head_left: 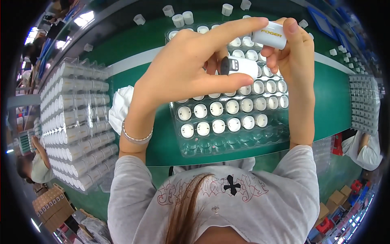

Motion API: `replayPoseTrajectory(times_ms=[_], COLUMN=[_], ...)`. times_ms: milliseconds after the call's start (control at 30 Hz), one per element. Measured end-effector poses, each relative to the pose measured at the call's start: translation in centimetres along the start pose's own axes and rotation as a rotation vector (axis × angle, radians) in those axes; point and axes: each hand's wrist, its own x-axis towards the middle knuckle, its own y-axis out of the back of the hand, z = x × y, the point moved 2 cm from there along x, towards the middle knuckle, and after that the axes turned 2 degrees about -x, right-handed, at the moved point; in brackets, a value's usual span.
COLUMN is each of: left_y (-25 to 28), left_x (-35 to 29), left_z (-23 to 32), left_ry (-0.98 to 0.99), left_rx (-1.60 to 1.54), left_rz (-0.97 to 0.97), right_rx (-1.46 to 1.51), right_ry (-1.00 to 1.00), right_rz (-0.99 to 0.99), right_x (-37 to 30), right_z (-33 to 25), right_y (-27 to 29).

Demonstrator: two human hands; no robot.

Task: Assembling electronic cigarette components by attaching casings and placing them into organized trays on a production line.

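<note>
Over the tray, my left hand (191,65) grips a white cylinder with a black end (243,67) and a small dark panel on its side, thumb below it. The index finger of that hand reaches across to a second piece, a plain white cylinder with gold lettering (269,35). My right hand (298,49) pinches this second cylinder between thumb and fingers, higher and to the right. Beneath both hands lies a see-through plastic tray (195,147) holding rows of upright white cups (216,108); its nearest row of pockets has no cups. My hands hide part of the tray.
Tall stacked trays of white cylinders (77,122) stand at the left, beside a crumpled white bag (121,107). Several loose white cups (177,20) sit beyond the tray on the green table (162,142). More stacked trays (364,103) and another person's sleeve (361,150) are at the right.
</note>
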Motion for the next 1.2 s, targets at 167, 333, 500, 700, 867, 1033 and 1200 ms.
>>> replayPoseTrajectory(times_ms=[167, 333, 500, 700, 867, 1033, 1200], left_y=[-0.9, -0.4, -0.7, -1.1, -1.0, -1.7, -1.6], left_x=[-0.4, 0.3, 0.4, 0.2, 0.3, 0.0, 0.3], left_z=[-0.9, 0.0, -0.3, -0.8, -0.9, -1.3, -0.9], left_ry=[-0.213, -0.159, -0.153, -0.135, -0.158, -0.258, -0.154], left_rx=[0.273, 0.110, 0.243, 0.373, 0.439, 0.415, 0.344], left_rz=[-0.336, -0.195, -0.125, -0.206, -0.078, -0.246, -0.072], right_rx=[-0.021, -0.013, 0.037, 0.224, 0.275, 0.420, 0.455], right_ry=[0.012, 0.051, -0.007, -0.163, -0.271, -0.260, -0.211], right_rz=[0.087, 0.038, 0.023, 0.090, 0.062, 0.062, -0.067], right_x=[0.1, 0.4, 0.3, 0.4, 0.0, 0.1, -0.2], right_z=[0.0, 0.5, 0.6, 1.7, 2.3, 2.1, 2.7], right_y=[0.3, 0.5, -0.2, -0.2, -0.8, -1.7, -1.3])
